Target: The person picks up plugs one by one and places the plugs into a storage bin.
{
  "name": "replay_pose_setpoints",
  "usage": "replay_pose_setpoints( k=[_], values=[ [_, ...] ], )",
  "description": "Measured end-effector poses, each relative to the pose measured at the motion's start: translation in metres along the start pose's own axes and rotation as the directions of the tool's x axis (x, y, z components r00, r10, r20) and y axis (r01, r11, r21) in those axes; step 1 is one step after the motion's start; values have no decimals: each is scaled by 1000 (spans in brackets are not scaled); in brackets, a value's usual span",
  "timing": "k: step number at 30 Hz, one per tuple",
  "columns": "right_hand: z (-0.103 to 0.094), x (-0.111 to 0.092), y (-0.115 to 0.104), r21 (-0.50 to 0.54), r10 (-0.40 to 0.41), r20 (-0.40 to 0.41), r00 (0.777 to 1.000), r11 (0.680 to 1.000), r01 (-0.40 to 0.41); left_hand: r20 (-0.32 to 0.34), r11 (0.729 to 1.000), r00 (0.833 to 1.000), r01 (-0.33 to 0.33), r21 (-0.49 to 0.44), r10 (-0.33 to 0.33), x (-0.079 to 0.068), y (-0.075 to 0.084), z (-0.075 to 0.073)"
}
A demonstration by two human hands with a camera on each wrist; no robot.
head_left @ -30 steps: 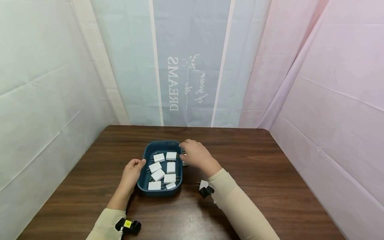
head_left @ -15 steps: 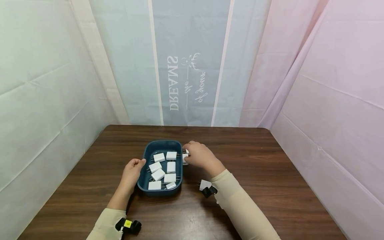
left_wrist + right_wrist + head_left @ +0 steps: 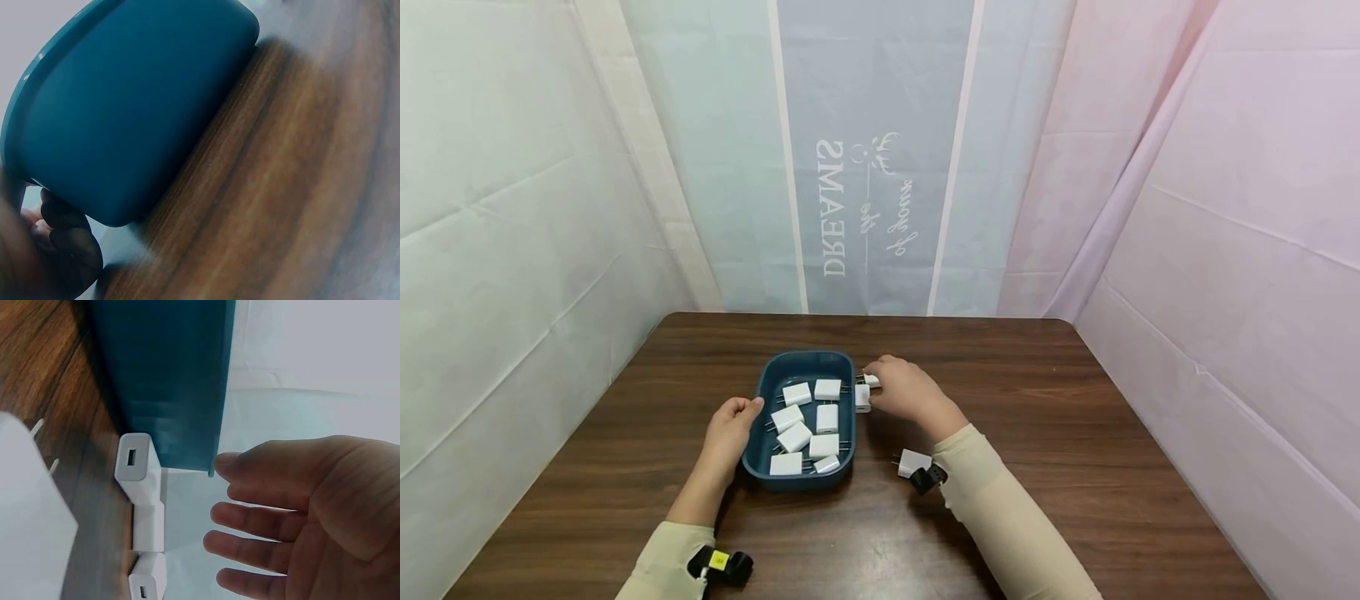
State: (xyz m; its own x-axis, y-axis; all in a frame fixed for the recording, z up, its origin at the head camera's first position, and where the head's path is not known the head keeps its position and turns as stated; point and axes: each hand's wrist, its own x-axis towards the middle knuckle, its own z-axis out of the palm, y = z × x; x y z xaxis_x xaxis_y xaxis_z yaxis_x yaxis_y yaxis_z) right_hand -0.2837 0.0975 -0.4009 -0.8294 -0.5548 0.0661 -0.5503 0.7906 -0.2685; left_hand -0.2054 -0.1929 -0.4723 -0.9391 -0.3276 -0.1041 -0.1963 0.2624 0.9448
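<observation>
Our left hand (image 3: 731,423) pinches the bin (image 3: 797,484); our right hand (image 3: 907,392), fingers (image 3: 253,551) straight, holding nothing, has a charger (image 3: 862,399) just left.

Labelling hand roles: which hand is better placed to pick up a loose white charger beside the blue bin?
Probably the right hand: open and empty, it is beside the loose chargers. The left hand holds the blue bin at its opposite rim.
</observation>
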Motion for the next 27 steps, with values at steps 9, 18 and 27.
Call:
replay_pose_setpoints(
  k=[9, 18, 27],
  values=[
    [10, 6, 8, 25, -31, 11, 999, 999, 30, 2, 1000, 1000, 4, -4, -4, 1, 1, 0],
    [23, 10, 10, 37, -69, 17, 997, 997, 68, 8, 1000, 1000, 13, 0, -13, 1, -1, 1],
    [30, 15, 6, 10, -50, 24, 998, 999, 50, 4, 1000, 1000, 5, 4, -5, -1, 1, 0]
  ],
)
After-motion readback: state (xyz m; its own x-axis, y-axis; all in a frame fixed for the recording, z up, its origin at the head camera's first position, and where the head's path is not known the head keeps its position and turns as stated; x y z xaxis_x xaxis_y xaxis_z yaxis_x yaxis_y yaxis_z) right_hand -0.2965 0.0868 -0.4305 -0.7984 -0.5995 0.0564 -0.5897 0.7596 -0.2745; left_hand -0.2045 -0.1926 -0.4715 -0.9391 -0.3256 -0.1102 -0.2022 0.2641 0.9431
